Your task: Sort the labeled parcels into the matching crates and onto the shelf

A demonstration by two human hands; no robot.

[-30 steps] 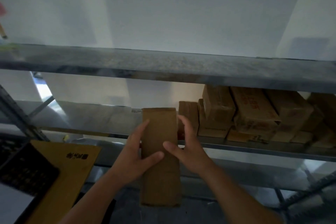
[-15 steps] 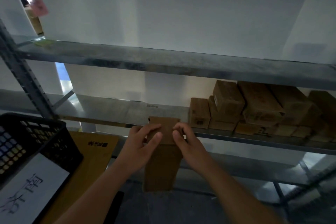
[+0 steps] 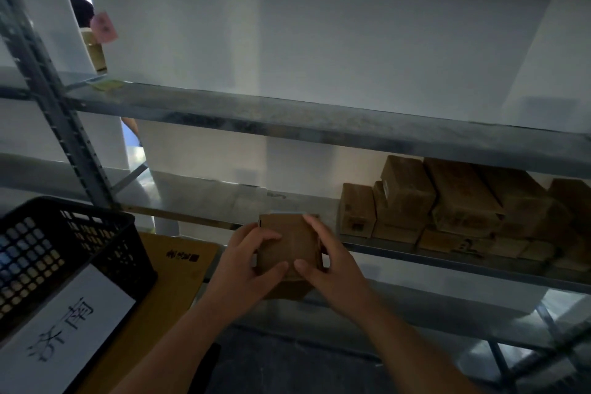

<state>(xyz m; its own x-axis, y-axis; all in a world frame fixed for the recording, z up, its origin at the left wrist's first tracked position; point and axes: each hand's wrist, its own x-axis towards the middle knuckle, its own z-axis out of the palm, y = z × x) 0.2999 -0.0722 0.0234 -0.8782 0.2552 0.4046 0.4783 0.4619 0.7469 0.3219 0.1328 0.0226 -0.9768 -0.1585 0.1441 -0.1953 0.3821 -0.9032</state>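
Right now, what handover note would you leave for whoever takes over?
Left hand and right hand both grip one box at the front edge of the middle shelf, left of the stacked boxes.
Done: those boxes already sit on the shelf.
Left: set this box down beside the stack. The labeled crate is at lower left, on a yellow envelope; its contents can't be seen.

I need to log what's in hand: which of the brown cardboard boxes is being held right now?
The box at the shelf's front edge, gripped by the left hand and right hand. The stacked boxes further right sit untouched.
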